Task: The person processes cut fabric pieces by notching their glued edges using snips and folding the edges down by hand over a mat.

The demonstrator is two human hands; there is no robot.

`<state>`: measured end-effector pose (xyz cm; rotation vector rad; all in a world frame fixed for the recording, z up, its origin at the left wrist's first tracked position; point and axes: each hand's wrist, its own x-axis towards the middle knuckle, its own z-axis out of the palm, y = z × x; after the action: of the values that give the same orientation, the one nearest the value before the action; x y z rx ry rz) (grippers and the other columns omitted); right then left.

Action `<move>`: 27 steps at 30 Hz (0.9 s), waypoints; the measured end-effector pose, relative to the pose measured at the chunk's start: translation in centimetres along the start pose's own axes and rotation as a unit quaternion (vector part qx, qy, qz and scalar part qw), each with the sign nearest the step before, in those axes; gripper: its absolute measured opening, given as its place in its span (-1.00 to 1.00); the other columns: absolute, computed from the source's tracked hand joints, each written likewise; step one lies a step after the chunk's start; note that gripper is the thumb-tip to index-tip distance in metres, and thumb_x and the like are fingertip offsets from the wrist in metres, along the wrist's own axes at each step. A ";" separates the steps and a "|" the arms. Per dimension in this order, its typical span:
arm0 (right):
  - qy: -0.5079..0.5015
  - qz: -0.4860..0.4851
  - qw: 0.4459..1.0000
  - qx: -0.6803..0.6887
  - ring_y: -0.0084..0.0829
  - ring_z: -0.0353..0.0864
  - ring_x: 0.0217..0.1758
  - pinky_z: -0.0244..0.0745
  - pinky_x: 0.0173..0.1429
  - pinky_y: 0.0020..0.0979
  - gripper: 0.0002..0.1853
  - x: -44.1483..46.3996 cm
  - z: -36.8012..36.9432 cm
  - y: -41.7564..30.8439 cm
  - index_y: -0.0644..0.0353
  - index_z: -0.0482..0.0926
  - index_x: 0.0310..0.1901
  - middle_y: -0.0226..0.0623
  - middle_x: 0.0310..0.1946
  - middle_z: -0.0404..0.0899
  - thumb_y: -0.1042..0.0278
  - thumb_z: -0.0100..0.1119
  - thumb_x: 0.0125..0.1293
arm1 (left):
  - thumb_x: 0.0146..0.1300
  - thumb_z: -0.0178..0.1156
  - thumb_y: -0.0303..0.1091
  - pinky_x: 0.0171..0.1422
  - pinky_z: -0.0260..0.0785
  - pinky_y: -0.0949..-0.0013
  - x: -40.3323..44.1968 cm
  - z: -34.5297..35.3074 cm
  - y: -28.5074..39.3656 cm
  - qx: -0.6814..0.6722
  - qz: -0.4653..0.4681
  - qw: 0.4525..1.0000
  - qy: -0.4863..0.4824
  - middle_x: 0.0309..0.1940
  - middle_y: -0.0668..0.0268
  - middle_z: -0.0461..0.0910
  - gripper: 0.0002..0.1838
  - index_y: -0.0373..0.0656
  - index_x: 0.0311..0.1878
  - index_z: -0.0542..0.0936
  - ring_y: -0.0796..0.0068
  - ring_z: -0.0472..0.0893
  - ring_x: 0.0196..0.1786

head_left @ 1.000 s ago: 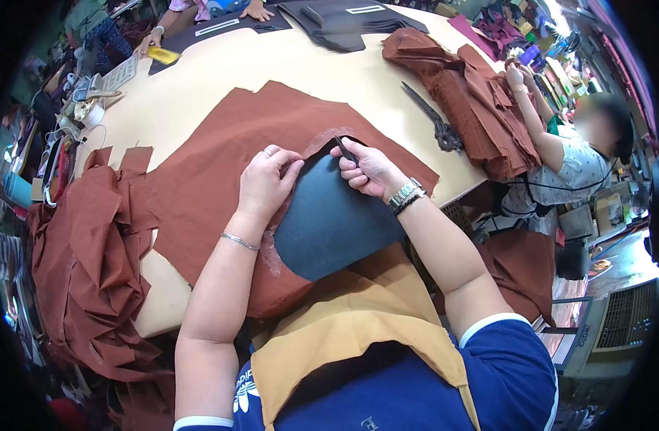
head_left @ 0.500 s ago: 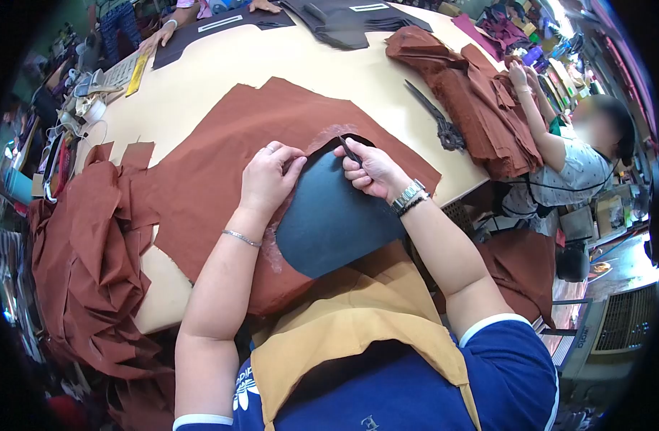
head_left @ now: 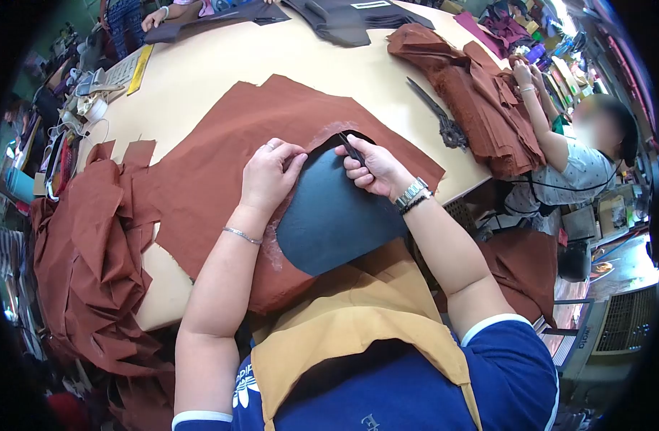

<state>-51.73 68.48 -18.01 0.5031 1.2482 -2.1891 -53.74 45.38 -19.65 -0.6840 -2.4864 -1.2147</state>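
Note:
A smooth dark blue-black panel [head_left: 337, 215] with a rounded outline lies over a reddish-brown cloth [head_left: 222, 151]. Whitish smears [head_left: 332, 133] mark the cloth around the panel's edge. My left hand [head_left: 274, 172] is closed in a pinch at the panel's upper left edge. In my closed right hand [head_left: 375, 169] is a slim dark tool [head_left: 352, 149], its tip at the panel's raised top edge; its exact kind is hard to make out. A dark strip of the edge shows between my hands.
Large scissors [head_left: 439, 115] lie on the pale table [head_left: 322, 72], beside a brown cloth pile [head_left: 462, 100] that a co-worker [head_left: 574, 151] handles. More brown cloth [head_left: 85, 266] hangs off the left. Dark panels [head_left: 344, 21], a yellow ruler [head_left: 138, 69] and another person's hand [head_left: 155, 19] are at the far side.
At the far side, the other person's hands and dark panel have shifted, and the panel now looks folded. My hands stay nearly in place, the right tilting the tool slightly.

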 end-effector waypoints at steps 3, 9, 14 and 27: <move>0.003 0.027 1.000 0.008 -0.76 0.07 -0.65 0.02 -0.67 -0.73 -0.60 0.5 0.6 -0.6 0.20 0.44 -0.05 -0.57 -0.57 0.25 -0.01 -0.21 0.59 | 0.24 0.32 -0.36 -0.19 0.52 0.40 0.0 0.1 0.0 0.000 0.003 1.000 -0.003 -0.32 0.33 0.62 -0.90 -0.14 -0.23 0.70 0.44 0.66 -0.33; 0.019 -0.028 0.998 -0.048 -0.77 0.07 -0.65 0.00 -0.67 -0.73 -0.61 -1.1 1.4 0.3 0.19 0.44 -0.05 -0.58 -0.59 0.21 0.00 -0.20 0.59 | 0.25 0.31 -0.29 -0.13 0.53 0.35 0.2 0.0 0.1 0.025 -0.015 0.999 -0.032 -0.30 0.31 0.62 -0.85 -0.13 -0.20 0.71 0.41 0.66 -0.29; 0.047 -0.168 0.977 -0.120 -0.75 0.04 -0.65 -0.01 -0.63 -0.67 -0.59 -3.9 -1.2 -2.4 0.20 0.47 -0.04 -0.62 -0.61 0.17 -0.03 -0.14 0.56 | 0.27 0.29 -0.26 0.04 0.51 0.28 0.7 -2.2 1.1 -0.011 -0.057 0.984 -0.167 -0.11 0.16 0.57 -0.73 -0.22 -0.05 0.68 0.27 0.62 -0.11; 0.287 -0.460 0.501 -0.674 -0.04 0.55 0.08 0.44 0.20 -0.12 -0.52 -2.7 -7.9 -3.7 0.25 0.59 0.05 0.05 0.01 0.59 -0.02 0.15 0.35 | 0.03 0.12 0.55 0.56 -0.37 -0.33 1.9 -3.3 -4.4 0.309 -0.185 0.926 -0.117 0.57 -0.02 -0.06 0.13 0.06 0.56 0.11 0.03 -0.12 0.62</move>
<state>-51.71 77.63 -17.97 -0.2829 3.5612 -0.6400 -57.52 40.93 -19.74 -0.2012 -3.0547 -0.3791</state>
